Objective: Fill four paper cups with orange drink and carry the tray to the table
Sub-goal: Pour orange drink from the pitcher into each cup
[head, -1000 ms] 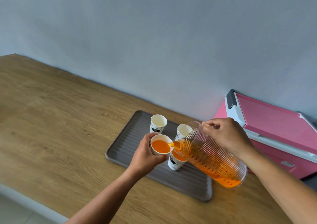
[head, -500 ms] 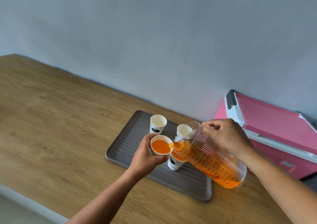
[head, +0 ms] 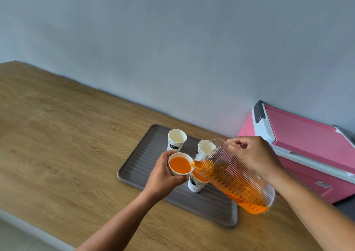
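Note:
My left hand (head: 163, 175) holds a white paper cup (head: 180, 165) above the grey ribbed tray (head: 146, 166); the cup is largely filled with orange drink. My right hand (head: 253, 154) grips the handle of a clear ribbed pitcher (head: 236, 179), tilted left, with its spout at the cup's rim and orange drink running in. On the tray below stands another cup (head: 196, 183) holding orange drink, partly hidden by the pitcher. Two empty cups stand further back, one at the left (head: 176, 140) and one at the right (head: 205, 150) behind the pitcher's mouth.
The tray lies on a wooden counter (head: 63, 145) against a grey-blue wall. A pink box (head: 307, 154) with a white and grey lid edge sits at the right, close behind my right hand. The counter's front edge runs along the lower left.
The orange drink in the held cup has risen slightly. Hands, pitcher and cups have barely moved.

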`<action>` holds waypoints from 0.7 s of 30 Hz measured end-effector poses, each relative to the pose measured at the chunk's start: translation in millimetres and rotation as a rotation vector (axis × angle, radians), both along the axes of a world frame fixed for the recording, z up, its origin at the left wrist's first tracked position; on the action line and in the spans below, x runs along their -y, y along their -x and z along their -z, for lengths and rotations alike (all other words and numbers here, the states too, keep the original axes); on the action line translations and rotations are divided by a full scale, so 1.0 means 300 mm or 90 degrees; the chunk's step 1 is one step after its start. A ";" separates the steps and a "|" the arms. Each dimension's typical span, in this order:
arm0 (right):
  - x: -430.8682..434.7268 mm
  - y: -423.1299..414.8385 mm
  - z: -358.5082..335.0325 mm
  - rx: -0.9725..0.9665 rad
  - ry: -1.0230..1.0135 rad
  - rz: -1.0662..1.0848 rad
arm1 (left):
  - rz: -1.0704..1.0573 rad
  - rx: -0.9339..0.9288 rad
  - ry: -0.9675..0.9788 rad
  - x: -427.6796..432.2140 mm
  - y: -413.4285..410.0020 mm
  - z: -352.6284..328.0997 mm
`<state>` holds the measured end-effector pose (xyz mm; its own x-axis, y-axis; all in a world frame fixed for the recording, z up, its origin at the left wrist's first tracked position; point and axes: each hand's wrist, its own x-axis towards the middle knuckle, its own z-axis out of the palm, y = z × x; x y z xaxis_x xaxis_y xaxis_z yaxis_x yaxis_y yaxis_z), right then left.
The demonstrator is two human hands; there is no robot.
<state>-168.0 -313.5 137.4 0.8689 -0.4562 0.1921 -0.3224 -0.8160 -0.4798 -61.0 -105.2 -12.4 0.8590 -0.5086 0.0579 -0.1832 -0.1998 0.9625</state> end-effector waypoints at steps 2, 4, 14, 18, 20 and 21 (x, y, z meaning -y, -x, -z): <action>0.004 0.000 0.007 0.003 -0.008 0.004 | 0.003 -0.001 0.001 0.001 -0.001 0.000; 0.010 0.000 0.016 0.010 -0.009 0.011 | 0.007 -0.007 0.005 0.003 -0.003 0.001; 0.027 0.008 0.047 0.051 -0.055 0.029 | 0.011 -0.021 0.024 0.013 -0.025 0.003; 0.032 0.005 0.056 0.069 -0.071 0.037 | 0.012 -0.014 0.026 0.015 -0.037 0.001; 0.036 0.006 0.058 0.085 -0.080 0.039 | 0.009 -0.009 0.025 0.015 -0.047 0.006; 0.037 0.006 0.056 0.096 -0.088 0.041 | 0.007 -0.007 0.022 0.016 -0.053 0.011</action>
<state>-169.8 -324.6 120.6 0.8031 -0.5413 0.2491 -0.2887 -0.7192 -0.6320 -45.0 -109.9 -15.8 0.8543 -0.5154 0.0671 -0.1752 -0.1640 0.9708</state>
